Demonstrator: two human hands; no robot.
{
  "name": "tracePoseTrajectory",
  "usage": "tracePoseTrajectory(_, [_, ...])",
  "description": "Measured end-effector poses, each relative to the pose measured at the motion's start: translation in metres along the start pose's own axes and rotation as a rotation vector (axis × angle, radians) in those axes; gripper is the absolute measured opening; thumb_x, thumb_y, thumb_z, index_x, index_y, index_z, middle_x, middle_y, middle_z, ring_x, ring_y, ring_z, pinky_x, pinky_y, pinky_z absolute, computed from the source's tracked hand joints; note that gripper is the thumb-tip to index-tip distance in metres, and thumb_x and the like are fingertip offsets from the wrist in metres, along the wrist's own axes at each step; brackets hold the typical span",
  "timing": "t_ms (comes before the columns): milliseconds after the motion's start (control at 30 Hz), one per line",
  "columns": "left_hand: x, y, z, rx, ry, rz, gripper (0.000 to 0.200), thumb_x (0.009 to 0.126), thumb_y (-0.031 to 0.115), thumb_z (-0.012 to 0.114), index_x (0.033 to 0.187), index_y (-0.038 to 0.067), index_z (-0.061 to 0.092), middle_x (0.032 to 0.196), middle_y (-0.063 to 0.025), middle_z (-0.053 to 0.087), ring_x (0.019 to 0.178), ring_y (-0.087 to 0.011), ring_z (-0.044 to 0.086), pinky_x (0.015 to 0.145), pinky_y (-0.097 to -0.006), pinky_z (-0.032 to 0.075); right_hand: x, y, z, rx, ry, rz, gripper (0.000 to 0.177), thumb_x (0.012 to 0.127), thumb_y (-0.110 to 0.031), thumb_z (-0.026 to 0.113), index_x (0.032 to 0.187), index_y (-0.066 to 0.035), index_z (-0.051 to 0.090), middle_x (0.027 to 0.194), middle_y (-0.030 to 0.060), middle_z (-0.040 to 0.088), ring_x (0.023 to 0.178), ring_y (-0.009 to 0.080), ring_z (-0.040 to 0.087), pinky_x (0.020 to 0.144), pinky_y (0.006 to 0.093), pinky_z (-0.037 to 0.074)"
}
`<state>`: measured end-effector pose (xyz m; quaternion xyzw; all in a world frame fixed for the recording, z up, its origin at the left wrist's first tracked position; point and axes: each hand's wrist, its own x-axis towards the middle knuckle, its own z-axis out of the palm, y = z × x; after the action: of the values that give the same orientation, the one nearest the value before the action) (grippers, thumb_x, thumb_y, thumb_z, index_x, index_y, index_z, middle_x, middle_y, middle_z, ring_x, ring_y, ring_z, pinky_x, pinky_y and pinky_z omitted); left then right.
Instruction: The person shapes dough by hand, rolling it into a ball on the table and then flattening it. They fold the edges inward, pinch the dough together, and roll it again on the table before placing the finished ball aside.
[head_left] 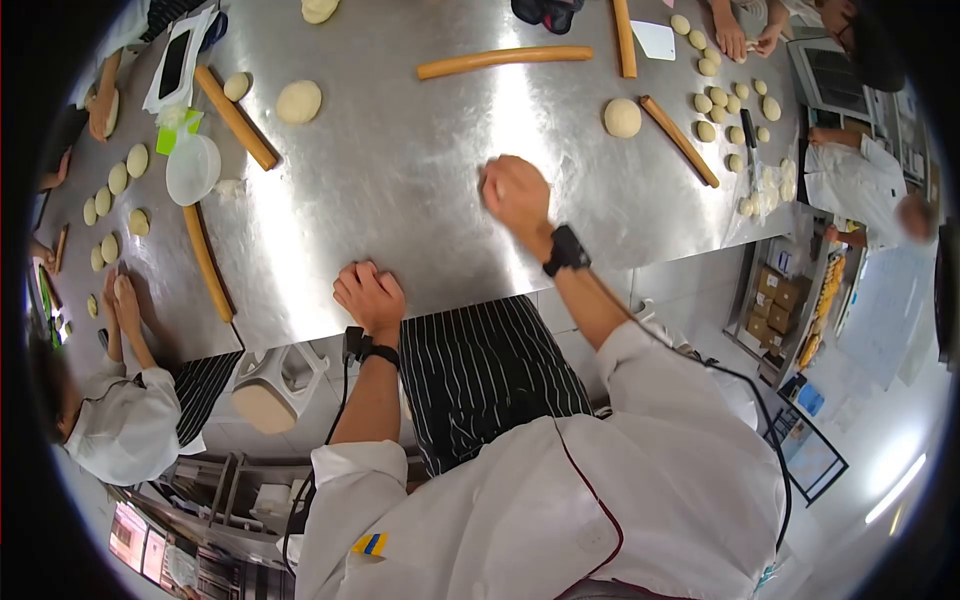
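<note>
My left hand [370, 297] rests on the near edge of the steel table [400, 190], its fingers curled in and nothing visible in them. Farther forward on the table, my right hand [517, 202] is closed and palm down, slightly blurred; its fingers hide whatever may be under them. Beyond my hands lie a long wooden rolling pin [505, 62] and a round dough ball [622, 118] at the right. Another dough ball [299, 102] sits at the left, near a second rolling pin [236, 117]. Both of my wrists carry dark straps with small devices.
Several small dough balls [718, 97] lie at the right, with a white scraper [654, 41] nearby. A clear plastic bowl [193, 169], a phone [175, 64] and a rolling pin [207, 263] are at the left. Co-workers' hands [122, 305] work dough along the sides. A stool [265, 402] stands below.
</note>
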<state>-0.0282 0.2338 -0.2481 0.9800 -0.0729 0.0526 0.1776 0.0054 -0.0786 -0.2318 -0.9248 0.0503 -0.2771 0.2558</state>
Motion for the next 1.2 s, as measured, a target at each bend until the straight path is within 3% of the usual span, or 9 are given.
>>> tracePoseTrajectory(167, [-0.001,-0.001,-0.002,0.007,-0.025,-0.010,0.009,0.087,0.016,0.059,0.095,0.012,0.058,0.114,-0.0127,0.059,0.105,-0.0356,0.052,0.096,-0.0501,0.039,-0.019,0.002,-0.032,-0.030,0.135,0.139,0.010,0.083,-0.006,0.080,0.089,-0.004,0.072,0.095,0.0120,0.072,0.089,0.0331,0.069,0.079,0.0410,0.058])
tracePoseTrajectory(300, [0.000,0.000,-0.002,0.003,0.007,0.013,0.010,0.087,0.016,0.059,0.096,0.012,0.059,0.113,-0.0123,0.058,0.105,-0.0354,0.052,0.095,-0.0498,0.039,-0.058,-0.043,-0.020,0.029,0.126,0.199,0.008,0.083,-0.003,0.077,0.086,-0.006,0.071,0.096,0.0115,0.071,0.091,0.0336,0.068,0.087,0.0444,0.056])
tracePoseTrajectory(500, [-0.001,-0.002,-0.003,-0.013,-0.034,0.002,0.010,0.088,0.017,0.059,0.097,0.012,0.059,0.114,-0.0126,0.059,0.105,-0.0354,0.052,0.095,-0.0497,0.039,0.037,-0.003,0.004,-0.069,0.005,-0.074,0.015,0.079,-0.001,0.075,0.092,-0.007,0.071,0.100,0.0094,0.072,0.096,0.0321,0.069,0.089,0.0434,0.056])
tracePoseTrajectory(633, [0.001,-0.002,-0.002,-0.010,-0.017,0.006,0.010,0.088,0.017,0.059,0.097,0.012,0.059,0.114,-0.0125,0.059,0.104,-0.0354,0.052,0.095,-0.0497,0.039,-0.015,-0.008,-0.018,-0.063,0.093,0.133,0.013,0.084,-0.003,0.077,0.096,-0.005,0.072,0.106,0.0130,0.071,0.096,0.0349,0.070,0.082,0.0421,0.058])
tracePoseTrajectory(700, [-0.001,-0.001,-0.002,0.002,-0.024,-0.012,0.010,0.088,0.017,0.059,0.097,0.012,0.059,0.114,-0.0124,0.059,0.104,-0.0353,0.052,0.095,-0.0496,0.039,-0.038,-0.034,-0.015,0.018,0.145,0.265,0.012,0.085,-0.005,0.079,0.095,-0.006,0.073,0.103,0.0140,0.070,0.099,0.0347,0.069,0.086,0.0438,0.057])
tracePoseTrajectory(833, [0.002,-0.001,-0.003,-0.010,0.005,0.010,0.010,0.088,0.017,0.059,0.097,0.012,0.059,0.114,-0.0121,0.059,0.104,-0.0351,0.052,0.095,-0.0494,0.039,-0.003,-0.036,0.020,-0.016,-0.022,0.010,0.014,0.081,-0.004,0.077,0.093,-0.008,0.071,0.103,0.0085,0.070,0.104,0.0319,0.068,0.096,0.0473,0.055])
tracePoseTrajectory(900, [0.001,0.002,-0.006,-0.038,0.000,0.016,0.010,0.087,0.016,0.059,0.096,0.013,0.058,0.114,-0.0120,0.059,0.104,-0.0348,0.052,0.094,-0.0491,0.039,0.032,-0.009,0.026,0.052,-0.084,-0.149,0.014,0.078,-0.002,0.076,0.090,-0.008,0.070,0.098,0.0091,0.071,0.099,0.0333,0.069,0.093,0.0458,0.057])
tracePoseTrajectory(1100, [-0.001,-0.001,-0.001,0.004,-0.025,-0.017,0.010,0.086,0.015,0.059,0.095,0.013,0.058,0.113,-0.0115,0.059,0.103,-0.0348,0.052,0.093,-0.0491,0.040,-0.005,-0.023,0.002,0.059,0.189,0.168,0.007,0.083,-0.002,0.078,0.087,-0.003,0.073,0.095,0.0144,0.072,0.089,0.0354,0.070,0.080,0.0428,0.058])
tracePoseTrajectory(1200, [-0.002,0.001,-0.003,-0.016,-0.029,-0.017,0.010,0.087,0.016,0.059,0.096,0.012,0.059,0.114,-0.0123,0.058,0.104,-0.0352,0.051,0.095,-0.0491,0.039,-0.015,-0.056,0.023,0.017,0.074,0.034,0.006,0.085,-0.003,0.076,0.086,-0.006,0.071,0.099,0.0116,0.073,0.099,0.0331,0.069,0.095,0.0500,0.055])
